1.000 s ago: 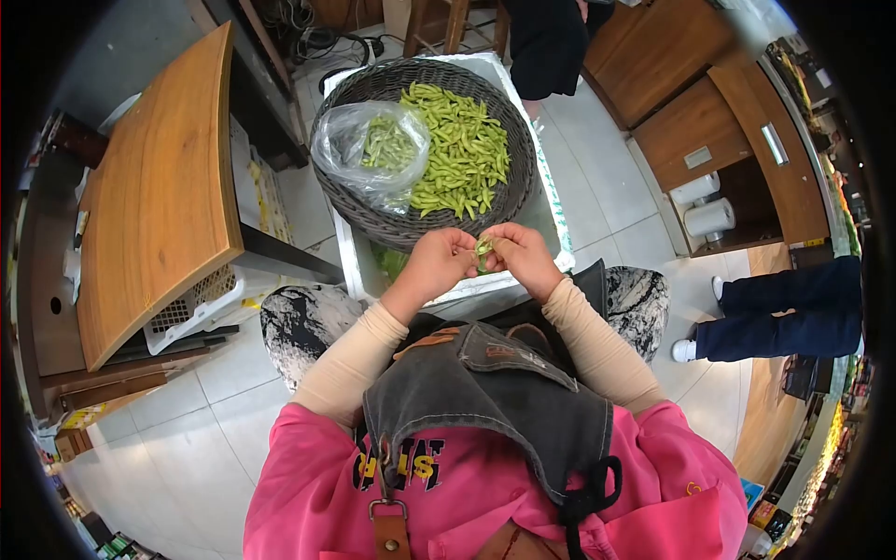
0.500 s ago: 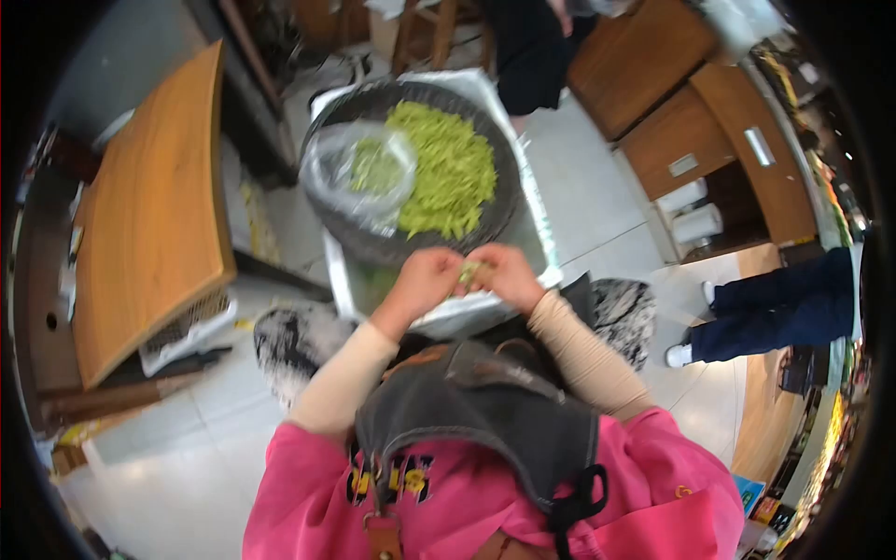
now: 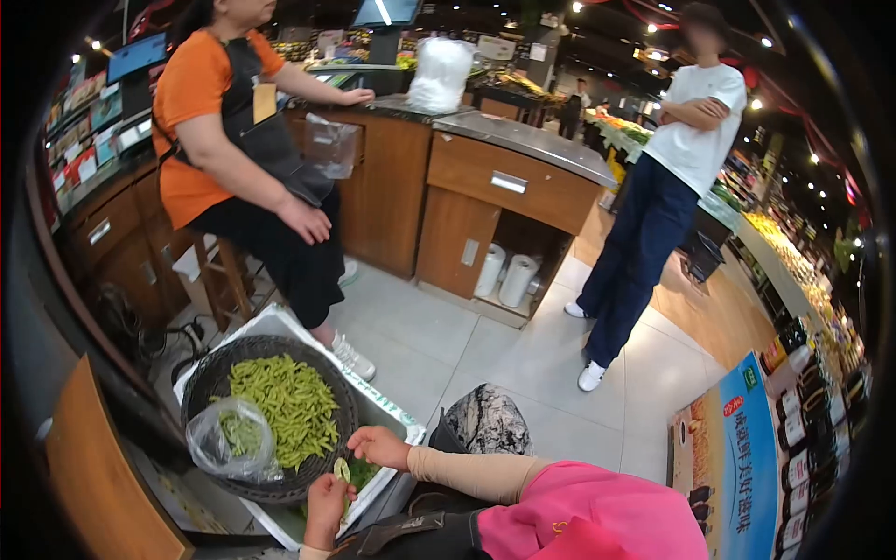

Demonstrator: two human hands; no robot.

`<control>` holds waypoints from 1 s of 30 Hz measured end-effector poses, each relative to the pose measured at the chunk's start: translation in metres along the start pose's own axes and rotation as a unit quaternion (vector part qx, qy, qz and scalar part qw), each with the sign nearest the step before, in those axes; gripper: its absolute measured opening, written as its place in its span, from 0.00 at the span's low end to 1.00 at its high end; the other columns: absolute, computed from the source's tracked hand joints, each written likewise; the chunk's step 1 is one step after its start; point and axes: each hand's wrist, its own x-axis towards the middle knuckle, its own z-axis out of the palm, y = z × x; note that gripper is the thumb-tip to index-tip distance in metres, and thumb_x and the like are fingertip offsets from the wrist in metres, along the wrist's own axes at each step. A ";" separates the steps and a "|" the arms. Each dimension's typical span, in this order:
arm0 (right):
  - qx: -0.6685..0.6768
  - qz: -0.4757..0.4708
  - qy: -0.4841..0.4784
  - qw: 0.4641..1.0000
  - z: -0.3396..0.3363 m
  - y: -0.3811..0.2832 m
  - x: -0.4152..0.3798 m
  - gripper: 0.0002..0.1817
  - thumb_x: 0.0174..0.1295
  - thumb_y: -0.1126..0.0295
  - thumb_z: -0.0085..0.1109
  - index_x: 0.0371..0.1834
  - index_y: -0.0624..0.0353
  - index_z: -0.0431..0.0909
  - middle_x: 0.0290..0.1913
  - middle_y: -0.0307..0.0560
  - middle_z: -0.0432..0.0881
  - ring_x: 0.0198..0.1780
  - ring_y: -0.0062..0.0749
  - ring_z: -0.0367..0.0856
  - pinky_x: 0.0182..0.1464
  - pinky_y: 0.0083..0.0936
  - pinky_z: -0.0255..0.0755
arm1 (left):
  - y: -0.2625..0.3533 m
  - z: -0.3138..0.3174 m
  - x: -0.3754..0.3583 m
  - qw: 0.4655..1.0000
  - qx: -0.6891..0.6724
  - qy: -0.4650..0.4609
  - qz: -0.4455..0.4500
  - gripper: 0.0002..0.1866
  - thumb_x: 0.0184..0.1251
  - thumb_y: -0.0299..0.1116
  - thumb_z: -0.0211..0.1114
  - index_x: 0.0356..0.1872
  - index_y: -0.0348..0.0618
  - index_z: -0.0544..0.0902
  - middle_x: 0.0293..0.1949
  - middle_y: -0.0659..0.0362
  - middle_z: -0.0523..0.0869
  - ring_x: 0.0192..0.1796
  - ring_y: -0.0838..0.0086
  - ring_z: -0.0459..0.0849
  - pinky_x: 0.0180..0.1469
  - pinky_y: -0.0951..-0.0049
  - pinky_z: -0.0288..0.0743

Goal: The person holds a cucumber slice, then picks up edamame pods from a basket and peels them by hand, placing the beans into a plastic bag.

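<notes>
My left hand (image 3: 327, 509) is closed on a pale green bean pod (image 3: 343, 469), pinched between thumb and fingers. Just above and right of it, my right hand (image 3: 383, 449) has its fingers loosely bent and apart, with nothing visible in them. Both hands are beside the near right rim of a dark round woven basket (image 3: 207, 369). A heap of green bean pods (image 3: 291, 401) fills much of that basket. On its left side sits a clear plastic bag (image 3: 203, 439) with more green pieces in it. The basket rests on a white foam box (image 3: 397, 422), where some green shows inside.
A person in an orange top (image 3: 201, 121) sits beyond the box, one hand on a wooden counter (image 3: 509, 177) bearing plastic bags (image 3: 439, 79). Another person (image 3: 695, 121) stands with folded arms at right. A wooden board (image 3: 98, 467) is at left, a blue poster (image 3: 737, 448) at right.
My view has swung up and to the right, bringing the counter and people into sight. My hands, earlier together at the basket's near edge, are now apart, the left one holding a pod.
</notes>
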 end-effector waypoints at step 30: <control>-0.087 -0.136 0.106 0.981 0.023 0.036 -0.032 0.12 0.58 0.66 0.51 0.31 0.65 0.78 0.29 0.53 0.82 0.32 0.40 0.81 0.36 0.33 0.73 | -0.007 0.026 0.008 0.999 -0.025 0.010 0.041 0.05 0.68 0.26 0.51 0.33 0.37 0.73 0.23 0.60 0.77 0.21 0.79 0.73 0.23 0.80 0.67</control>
